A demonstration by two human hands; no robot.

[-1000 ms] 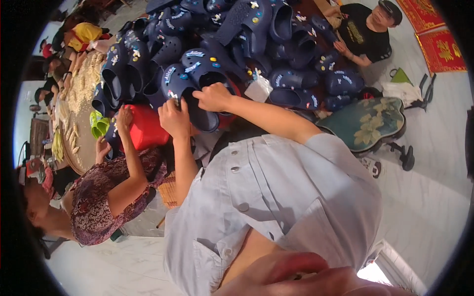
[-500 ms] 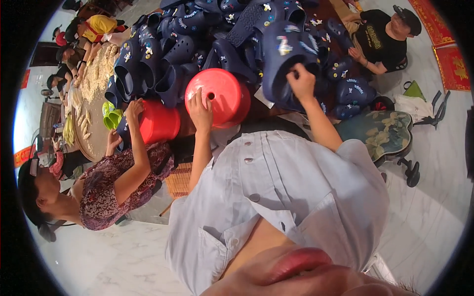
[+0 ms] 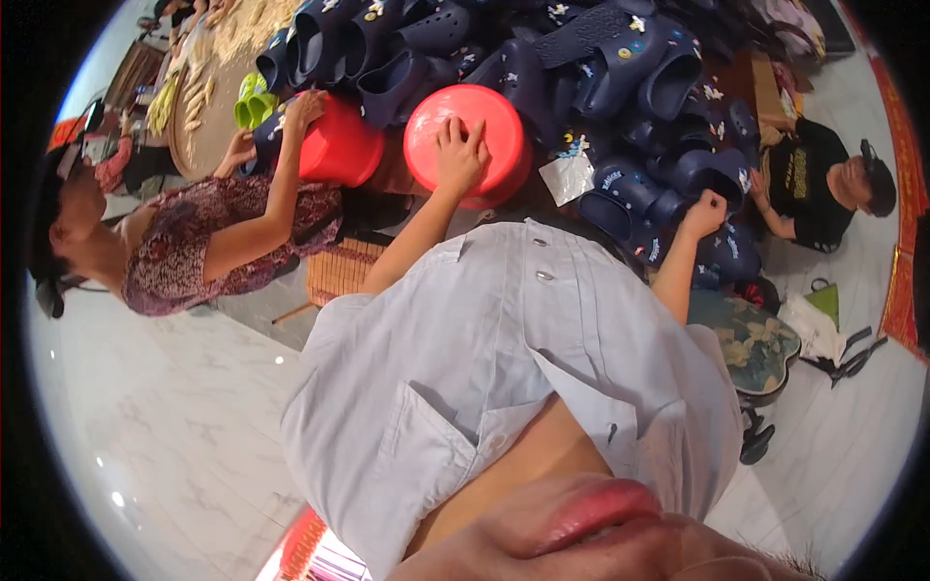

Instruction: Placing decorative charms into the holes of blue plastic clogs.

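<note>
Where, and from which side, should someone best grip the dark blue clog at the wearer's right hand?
Probably by its opening's rim, from the wearer's side: the dark blue clog opens toward the right hand, offering an edge to pinch, with other clogs behind.

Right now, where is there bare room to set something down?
Marble floor lies open between the co-worker's patterned dress and the pale shirt. A narrow brown strip separates the red stool from the red bucket-like item. Navy clogs crowd the right hand.

Head-worn fisheye, near, facing down over hands (image 3: 460,159).
</note>
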